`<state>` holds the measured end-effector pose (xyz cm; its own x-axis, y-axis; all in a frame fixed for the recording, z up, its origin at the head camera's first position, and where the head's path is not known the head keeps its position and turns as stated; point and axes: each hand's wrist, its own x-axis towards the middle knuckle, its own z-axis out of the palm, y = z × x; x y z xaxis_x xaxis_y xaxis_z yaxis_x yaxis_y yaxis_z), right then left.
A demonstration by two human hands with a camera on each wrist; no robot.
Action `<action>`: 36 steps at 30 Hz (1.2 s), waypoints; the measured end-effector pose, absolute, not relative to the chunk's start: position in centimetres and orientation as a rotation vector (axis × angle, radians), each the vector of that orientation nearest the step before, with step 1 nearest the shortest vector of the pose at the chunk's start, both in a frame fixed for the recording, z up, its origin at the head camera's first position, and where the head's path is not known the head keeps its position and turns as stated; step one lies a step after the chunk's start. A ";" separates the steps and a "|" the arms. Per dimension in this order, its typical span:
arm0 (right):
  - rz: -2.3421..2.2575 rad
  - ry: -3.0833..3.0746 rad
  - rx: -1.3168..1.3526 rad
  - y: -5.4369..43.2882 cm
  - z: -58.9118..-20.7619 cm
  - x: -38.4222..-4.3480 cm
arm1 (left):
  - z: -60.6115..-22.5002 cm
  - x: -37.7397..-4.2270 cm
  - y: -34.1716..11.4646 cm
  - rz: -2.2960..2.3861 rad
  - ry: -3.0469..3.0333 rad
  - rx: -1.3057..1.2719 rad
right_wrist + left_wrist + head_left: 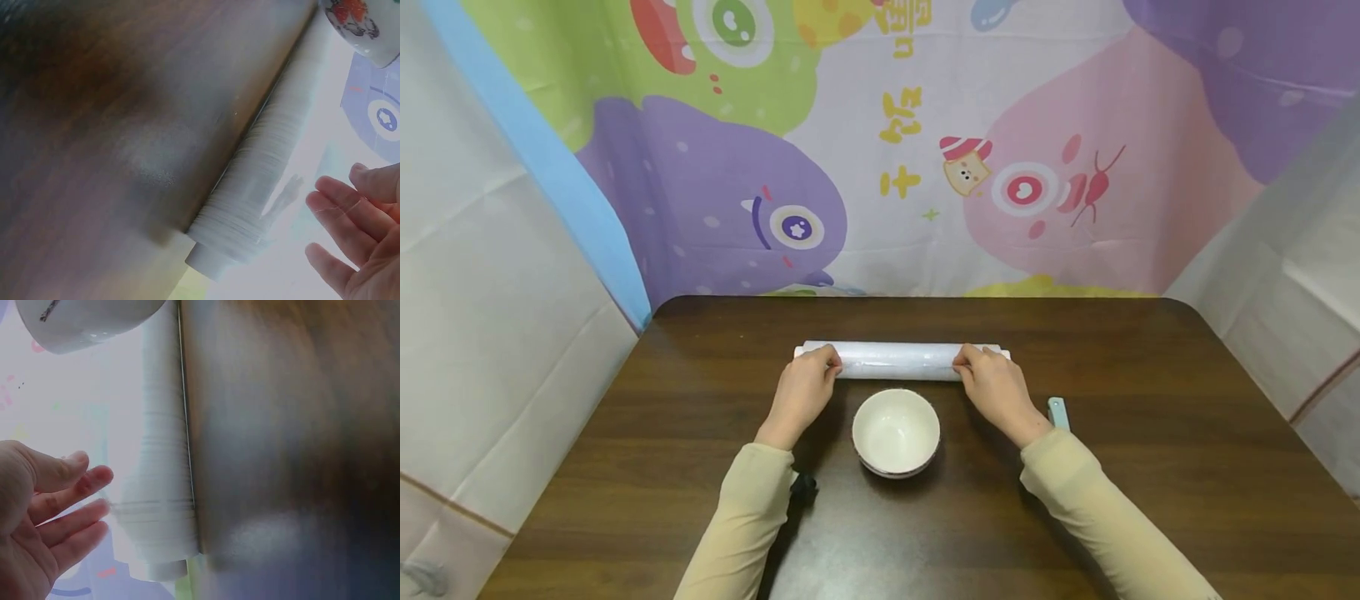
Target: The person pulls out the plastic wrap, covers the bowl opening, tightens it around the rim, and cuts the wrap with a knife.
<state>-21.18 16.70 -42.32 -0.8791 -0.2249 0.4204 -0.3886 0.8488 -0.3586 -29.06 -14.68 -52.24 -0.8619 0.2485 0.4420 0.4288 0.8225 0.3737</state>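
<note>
A roll of clear cling film [895,360] lies crosswise on the table behind a white bowl [896,433]. At the roll's left end, my left hand [801,392] pinches the film's front edge between thumb and forefinger. My right hand [996,387] does likewise near the right end. Thin, see-through film hardly shows at the fingers in the wrist views. Beside the left hand [53,519], the other fingers are spread apart from the thumb; the right hand [356,225] has its fingers loosely bent. The bowl bears a red printed pattern outside.
A light-blue handled item [1057,412] lies partly hidden by the right forearm. Next to the left sleeve is a small black object [803,489]. The dark wooden table [1150,358] ends at a cartoon-printed curtain [887,242].
</note>
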 end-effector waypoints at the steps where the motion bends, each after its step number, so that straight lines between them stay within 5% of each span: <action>1: 0.636 -2.664 0.454 16.8 -42.3 -21.1 | -52.2 -29.0 -14.7 -0.674 -2.625 -0.511; 9: 0.671 -2.672 0.437 17.1 -42.0 -20.8 | -51.7 -28.1 -14.1 -0.726 -2.612 -0.536; 19: 0.661 -2.651 0.465 17.6 -43.1 -21.0 | -45.8 -23.6 -12.4 -0.610 -2.555 -0.591; 26: 0.670 -2.605 0.497 17.7 -42.6 -20.2 | -50.0 -26.6 -14.4 -0.627 -2.561 -0.674; 31: 0.578 -2.539 0.515 19.2 -47.3 -23.0 | -49.3 -25.9 -14.9 -0.644 -2.544 -0.714; 36: 0.648 -2.556 0.533 18.3 -43.9 -20.7 | -52.6 -28.2 -16.0 -0.636 -2.598 -0.695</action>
<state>-20.74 18.25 -43.88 -0.8253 -0.2527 0.5050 -0.4627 0.8152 -0.3484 -28.20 -15.98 -52.56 -0.8073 0.3715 0.4585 0.5413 0.7757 0.3246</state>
